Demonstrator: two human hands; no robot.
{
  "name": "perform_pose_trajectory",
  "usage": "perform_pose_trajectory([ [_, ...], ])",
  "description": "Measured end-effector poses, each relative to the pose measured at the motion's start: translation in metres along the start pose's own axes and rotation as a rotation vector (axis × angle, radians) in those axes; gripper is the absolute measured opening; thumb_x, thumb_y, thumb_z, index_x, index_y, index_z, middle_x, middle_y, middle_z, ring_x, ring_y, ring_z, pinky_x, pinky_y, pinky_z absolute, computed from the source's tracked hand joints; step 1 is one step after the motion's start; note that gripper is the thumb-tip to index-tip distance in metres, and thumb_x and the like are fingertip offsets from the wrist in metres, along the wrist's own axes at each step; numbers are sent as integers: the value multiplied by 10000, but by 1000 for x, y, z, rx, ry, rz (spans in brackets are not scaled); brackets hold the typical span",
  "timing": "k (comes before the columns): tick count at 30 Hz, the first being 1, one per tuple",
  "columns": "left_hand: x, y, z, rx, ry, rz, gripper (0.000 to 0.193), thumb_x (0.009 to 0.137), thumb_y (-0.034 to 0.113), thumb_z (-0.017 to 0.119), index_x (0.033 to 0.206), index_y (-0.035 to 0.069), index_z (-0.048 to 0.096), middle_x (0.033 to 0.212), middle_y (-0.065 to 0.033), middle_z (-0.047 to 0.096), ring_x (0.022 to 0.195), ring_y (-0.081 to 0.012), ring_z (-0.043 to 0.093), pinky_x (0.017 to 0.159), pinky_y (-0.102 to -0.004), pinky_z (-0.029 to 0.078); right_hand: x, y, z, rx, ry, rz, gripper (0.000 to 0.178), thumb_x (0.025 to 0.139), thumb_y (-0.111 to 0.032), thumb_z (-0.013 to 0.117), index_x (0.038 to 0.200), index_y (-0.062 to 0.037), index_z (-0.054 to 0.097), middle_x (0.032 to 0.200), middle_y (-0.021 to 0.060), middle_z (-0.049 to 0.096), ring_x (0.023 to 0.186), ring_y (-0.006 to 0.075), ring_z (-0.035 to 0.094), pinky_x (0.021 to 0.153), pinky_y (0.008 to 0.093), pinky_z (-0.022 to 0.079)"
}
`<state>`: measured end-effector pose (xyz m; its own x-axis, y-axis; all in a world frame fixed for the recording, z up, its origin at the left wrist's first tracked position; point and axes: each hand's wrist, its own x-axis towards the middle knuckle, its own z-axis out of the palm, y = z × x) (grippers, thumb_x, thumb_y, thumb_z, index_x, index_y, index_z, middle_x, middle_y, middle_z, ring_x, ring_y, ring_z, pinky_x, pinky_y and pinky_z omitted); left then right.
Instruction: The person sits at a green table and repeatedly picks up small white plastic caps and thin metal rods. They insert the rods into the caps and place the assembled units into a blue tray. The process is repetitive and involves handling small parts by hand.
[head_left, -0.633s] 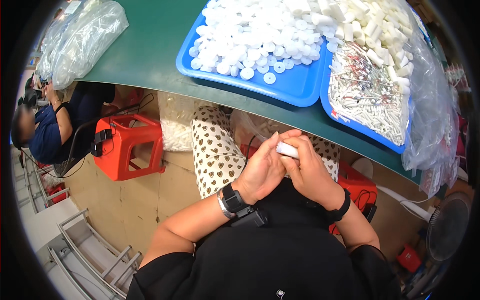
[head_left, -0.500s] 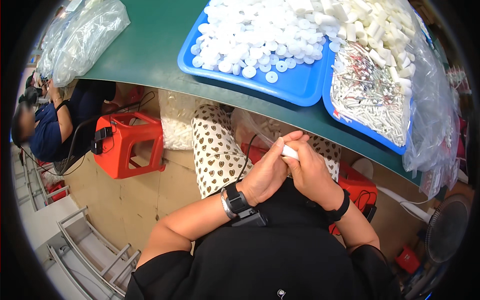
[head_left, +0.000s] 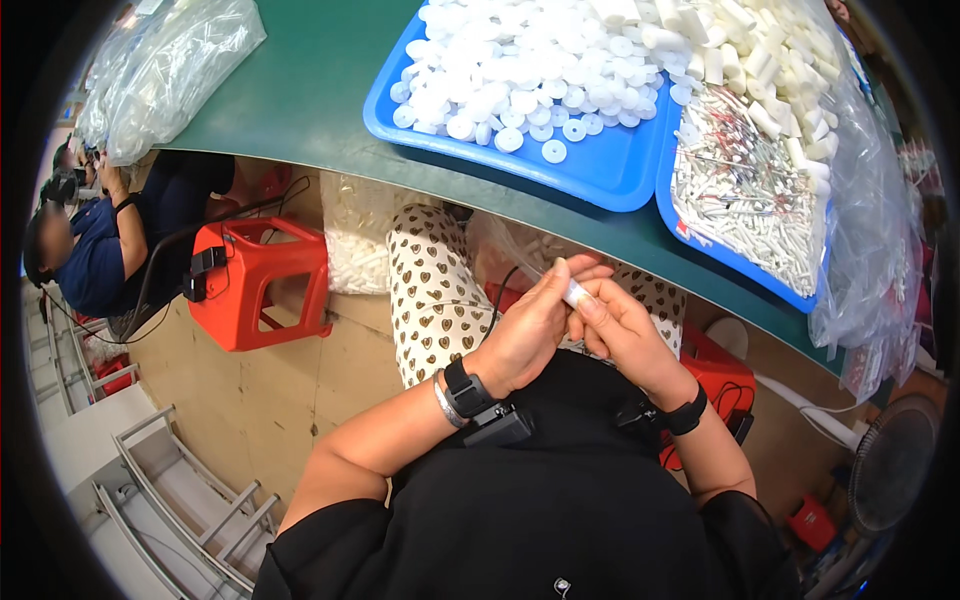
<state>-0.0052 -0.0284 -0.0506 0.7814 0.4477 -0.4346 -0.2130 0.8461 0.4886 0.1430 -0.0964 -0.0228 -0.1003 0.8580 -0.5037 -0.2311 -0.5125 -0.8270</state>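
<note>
A small white cylinder (head_left: pixel 575 292) is held between my two hands above my lap, just off the near edge of the table. My left hand (head_left: pixel 527 335) is closed round its far side, thumb on top and fingers partly stretched out beneath. My right hand (head_left: pixel 625 328) pinches the near end between thumb and fingers. The fingers hide much of the piece. Beyond them, a blue tray (head_left: pixel 620 185) holds a heap of white plastic discs (head_left: pixel 530 95). Beside it, a second blue tray (head_left: pixel 740 258) carries many thin white sticks (head_left: pixel 745 205), some with red bits.
White foam-like cylinders (head_left: pixel 765 50) pile up at the far right of the green table (head_left: pixel 310 80), next to clear plastic bags (head_left: pixel 870 230). Another bag (head_left: pixel 185 70) lies far left. Red stools (head_left: pixel 262 290), a co-worker (head_left: pixel 100 235) and a fan (head_left: pixel 893 455) stand around.
My right hand has shifted slightly down and its thumb now lies along the white cylinder. The left hand has tilted a little. The view has drifted slightly.
</note>
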Motion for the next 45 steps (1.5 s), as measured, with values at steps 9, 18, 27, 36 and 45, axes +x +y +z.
perform_pose_trajectory([
  [9,5,-20,-8,-89,140,-88,619,1038,548,300,1400,59,414,1401,-104,477,1310,-249,451,1100,-425,342,23,27,5,-763,219,-335,234,1001,-208,514,1124,-10,510,901,269,662,871,450,639,698,507,499],
  [18,-10,27,-14,386,135,-160,349,1047,227,468,1314,6,508,1230,-108,625,1073,-174,619,910,-302,509,18,7,-17,-1132,293,-278,333,960,-269,570,1161,-4,587,910,242,674,851,427,649,745,475,521],
  [27,11,116,39,1646,149,1001,174,884,76,665,1044,8,660,971,-124,656,869,-255,618,771,-345,498,-28,-106,-66,-1544,832,-752,105,817,-2,635,918,-26,650,851,108,619,761,296,623,648,394,501],
  [36,50,153,34,1830,106,694,168,802,72,687,949,-9,696,905,-176,664,860,-355,632,785,-414,502,-18,-107,-97,-1762,647,-689,169,747,32,574,907,-19,593,874,122,590,820,304,596,723,390,495],
  [45,55,161,44,1970,27,562,181,811,48,661,980,-15,648,867,-177,626,830,-347,624,774,-397,501,-37,-98,-87,-1390,815,-863,154,870,7,648,1016,-11,604,864,137,668,737,311,648,639,381,502],
])
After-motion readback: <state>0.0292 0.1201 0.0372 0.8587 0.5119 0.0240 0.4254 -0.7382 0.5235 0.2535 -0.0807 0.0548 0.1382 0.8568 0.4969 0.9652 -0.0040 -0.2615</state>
